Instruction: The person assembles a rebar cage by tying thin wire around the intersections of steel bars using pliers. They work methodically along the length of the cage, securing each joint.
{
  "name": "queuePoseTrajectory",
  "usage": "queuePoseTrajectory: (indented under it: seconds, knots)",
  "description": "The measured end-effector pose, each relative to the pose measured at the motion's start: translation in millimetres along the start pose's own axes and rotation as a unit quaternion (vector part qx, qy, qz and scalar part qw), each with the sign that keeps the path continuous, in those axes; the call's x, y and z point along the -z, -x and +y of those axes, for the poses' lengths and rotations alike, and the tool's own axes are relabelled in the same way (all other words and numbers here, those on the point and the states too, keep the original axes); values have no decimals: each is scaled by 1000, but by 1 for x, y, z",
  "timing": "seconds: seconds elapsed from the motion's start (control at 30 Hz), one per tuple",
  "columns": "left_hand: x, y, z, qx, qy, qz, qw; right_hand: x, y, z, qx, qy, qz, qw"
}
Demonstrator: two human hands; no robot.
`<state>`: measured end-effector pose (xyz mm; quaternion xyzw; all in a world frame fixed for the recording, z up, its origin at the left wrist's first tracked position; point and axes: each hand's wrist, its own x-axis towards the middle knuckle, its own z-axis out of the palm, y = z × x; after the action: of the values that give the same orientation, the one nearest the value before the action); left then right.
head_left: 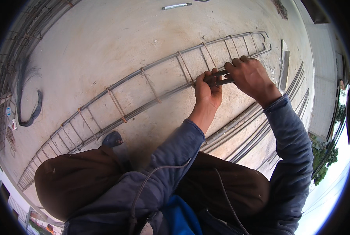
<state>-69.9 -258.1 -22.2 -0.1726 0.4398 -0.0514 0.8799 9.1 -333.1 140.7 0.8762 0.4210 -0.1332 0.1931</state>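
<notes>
The fingers of the right hand [253, 78] are curled tight over the ends of a dark two-handled tool [226, 81], probably pincers, whose handles stand a little apart. The fingers of the left hand [209, 93] are bent together around the tool's other end, thumb on the near side; whether they also pinch wire or the bar behind is hidden. Both hands meet at about 2 o'clock, by the near long side of a steel frame [150, 87].

That frame lies along the concrete floor [124, 47] from 8 o'clock to 2 o'clock, like a long ladder. Its main shape looks already made: long bars run its whole length and hoops cross them all the way along, with hooked bar ends at 2 o'clock. The crossing by the hands seems to be the one being worked, so its fastening is judged unfinished. Which other crossings are fastened is too fine to tell, so the amount left cannot be counted.

A dark bundle of thin wire [36, 107] lies at 9 o'clock, well apart from the hands. Loose long rods [241, 131] lie around 3 o'clock, separate from the frame. A pen [177, 6] rests at 12 o'clock, beyond the frame.
</notes>
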Motion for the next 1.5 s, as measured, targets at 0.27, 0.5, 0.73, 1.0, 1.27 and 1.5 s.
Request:
queuePoseTrajectory:
  seconds: [0.27,0.5,0.73,1.0,1.27,1.5]
  knots:
    - [87,13,30,65,-465,-16,883,-143,113,-163,-345,-878,-178,280]
    - [95,1,65,154,-470,-125,860,-195,102,-200,-268,-940,-133,167]
    - [85,7,60,89,-510,-67,853,-187,95,-214,-355,-719,-33,596]
    - [70,6,2,-79,-456,108,880,-204,97,-207,-403,-359,97,836]
    - [76,23,44,70,-381,-51,921,-187,115,-165,-206,-942,-166,208]
    - [68,16,31,-14,-488,33,872,-125,105,-189,-329,-553,-27,765]
